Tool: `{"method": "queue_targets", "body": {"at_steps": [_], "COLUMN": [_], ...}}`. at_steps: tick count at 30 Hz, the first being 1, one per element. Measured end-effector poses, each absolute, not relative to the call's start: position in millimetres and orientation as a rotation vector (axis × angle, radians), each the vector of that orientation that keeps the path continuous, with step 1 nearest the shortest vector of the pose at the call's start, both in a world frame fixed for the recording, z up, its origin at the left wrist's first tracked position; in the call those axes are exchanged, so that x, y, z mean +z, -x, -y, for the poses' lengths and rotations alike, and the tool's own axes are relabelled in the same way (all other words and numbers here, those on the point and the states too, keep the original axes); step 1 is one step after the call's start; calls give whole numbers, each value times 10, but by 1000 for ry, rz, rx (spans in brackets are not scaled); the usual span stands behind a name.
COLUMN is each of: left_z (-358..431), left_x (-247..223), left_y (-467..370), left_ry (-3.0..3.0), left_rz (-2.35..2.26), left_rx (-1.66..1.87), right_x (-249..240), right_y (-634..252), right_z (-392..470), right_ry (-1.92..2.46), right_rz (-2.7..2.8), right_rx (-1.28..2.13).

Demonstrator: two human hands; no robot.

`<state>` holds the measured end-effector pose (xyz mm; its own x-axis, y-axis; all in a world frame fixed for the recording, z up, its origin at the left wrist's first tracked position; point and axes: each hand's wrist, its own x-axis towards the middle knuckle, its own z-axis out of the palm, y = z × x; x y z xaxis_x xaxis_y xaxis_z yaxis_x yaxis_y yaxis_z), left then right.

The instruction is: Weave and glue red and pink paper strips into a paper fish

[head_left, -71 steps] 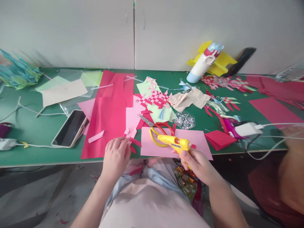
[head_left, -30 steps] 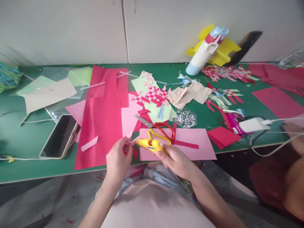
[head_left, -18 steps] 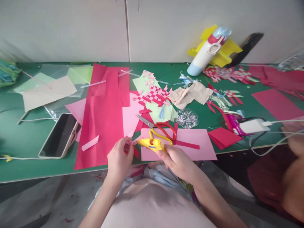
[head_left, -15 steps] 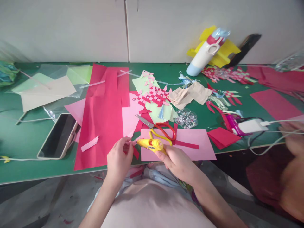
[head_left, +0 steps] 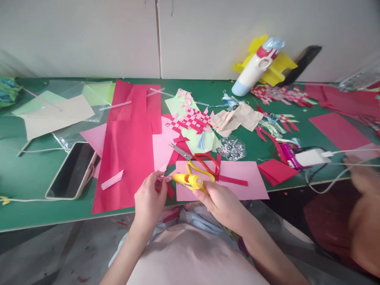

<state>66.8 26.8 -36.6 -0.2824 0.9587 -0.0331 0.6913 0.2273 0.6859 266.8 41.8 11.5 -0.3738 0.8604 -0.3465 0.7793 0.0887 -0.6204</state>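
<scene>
My right hand [head_left: 219,202] is wrapped round a yellow glue gun [head_left: 187,180], its nozzle pointing left. Pinched in my left hand [head_left: 151,194] is a small pink paper piece [head_left: 166,178], which meets the nozzle tip; whether they touch I cannot tell. Just beyond the gun lie scissors [head_left: 199,163] with red and yellow handles, blades apart. Beneath them is a light pink sheet [head_left: 246,193] with a red strip [head_left: 233,181] on it. Left of my left hand spreads a large red sheet [head_left: 127,158] bearing folded pink strips [head_left: 112,180].
Woven paper fish [head_left: 192,120], a clear case of beads or eyes [head_left: 233,148] and beige cloth [head_left: 236,118] lie behind. A phone [head_left: 71,170] is at left, a bottle [head_left: 257,67] at back. A charger [head_left: 311,157] trails cables at right, near another person's arm [head_left: 363,198].
Both hands stay almost still, the glue gun nozzle close to the pink paper piece. The view has shifted slightly, moving things on the right a little leftward.
</scene>
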Motion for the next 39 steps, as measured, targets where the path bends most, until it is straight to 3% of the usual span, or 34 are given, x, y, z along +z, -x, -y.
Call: {"method": "queue_targets", "body": {"at_steps": [29,39], "left_z": [-254,-241], "left_x": [-366,-346], "left_y": [-670,-691], "left_ry": [-1516,-1549], "left_rz": [-2062,-2017], "left_rx": [769,796], "right_x": [113,7], "right_y": [-2654,-2832], "right_z": [-419,-428], "right_ry": [1740,1669], "right_rz": [2228,1760], "right_rx": [1113,1476]}}
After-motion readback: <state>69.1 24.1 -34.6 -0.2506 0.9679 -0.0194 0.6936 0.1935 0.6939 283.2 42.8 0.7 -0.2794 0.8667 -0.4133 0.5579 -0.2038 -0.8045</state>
